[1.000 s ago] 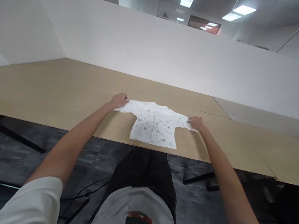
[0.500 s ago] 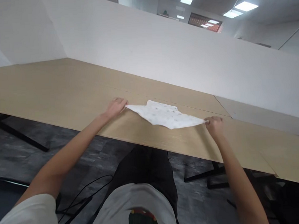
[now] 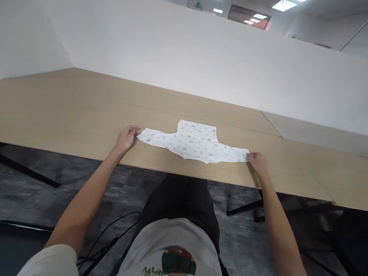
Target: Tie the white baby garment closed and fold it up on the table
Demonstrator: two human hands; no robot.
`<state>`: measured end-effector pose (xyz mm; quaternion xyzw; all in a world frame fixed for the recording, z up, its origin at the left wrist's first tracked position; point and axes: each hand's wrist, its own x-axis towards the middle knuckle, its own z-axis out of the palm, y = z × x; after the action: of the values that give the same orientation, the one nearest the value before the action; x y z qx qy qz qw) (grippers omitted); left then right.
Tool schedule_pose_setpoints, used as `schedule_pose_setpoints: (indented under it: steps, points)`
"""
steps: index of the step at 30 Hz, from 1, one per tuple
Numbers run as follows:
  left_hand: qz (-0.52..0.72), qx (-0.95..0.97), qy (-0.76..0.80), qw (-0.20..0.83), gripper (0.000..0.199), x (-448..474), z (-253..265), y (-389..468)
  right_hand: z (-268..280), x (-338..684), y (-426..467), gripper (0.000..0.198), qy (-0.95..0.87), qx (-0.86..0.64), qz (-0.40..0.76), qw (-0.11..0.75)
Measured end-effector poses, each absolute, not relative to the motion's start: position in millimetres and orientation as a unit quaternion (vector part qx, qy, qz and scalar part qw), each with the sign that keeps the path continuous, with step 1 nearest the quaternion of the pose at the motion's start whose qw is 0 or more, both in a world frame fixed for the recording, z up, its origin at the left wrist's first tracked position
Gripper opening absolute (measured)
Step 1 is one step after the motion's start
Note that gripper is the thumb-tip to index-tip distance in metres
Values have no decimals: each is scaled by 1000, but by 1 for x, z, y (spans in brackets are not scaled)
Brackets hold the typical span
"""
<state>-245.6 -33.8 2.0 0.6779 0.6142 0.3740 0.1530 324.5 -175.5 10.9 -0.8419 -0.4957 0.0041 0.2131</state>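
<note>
Two hands (left, right) on shirt sleeves.

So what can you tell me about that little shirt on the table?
The little shirt is white, soft-looking cloth with tiny pale printed pictures. It lies flat near the front edge of the tan wooden table, both sleeves stretched out sideways and its body pointing away from the person. The left hand holds one sleeve end, the right hand the other.
</note>
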Motion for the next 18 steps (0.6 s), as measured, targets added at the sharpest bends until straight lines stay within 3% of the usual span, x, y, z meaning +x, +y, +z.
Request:
schedule_pose_setpoints:
  steps: [4, 10, 13, 18]
  points:
    - [318, 741, 578, 129, 53, -242, -1, -35, 30, 305, -163, 39, -470, -851, 32, 231]
    - [217, 753, 620, 29, 49, -240, -1, -31, 57, 196, -132, 36, -524, -717, -34, 458]
    - [217, 752, 621, 41, 48, -243, -4, -28, 47, 126, -120, 33, -610, -644, -13, 461]
    - [300, 744, 585, 118, 51, -248, -10, -25, 18, 59, -118, 35, -667, -633, -4, 393]
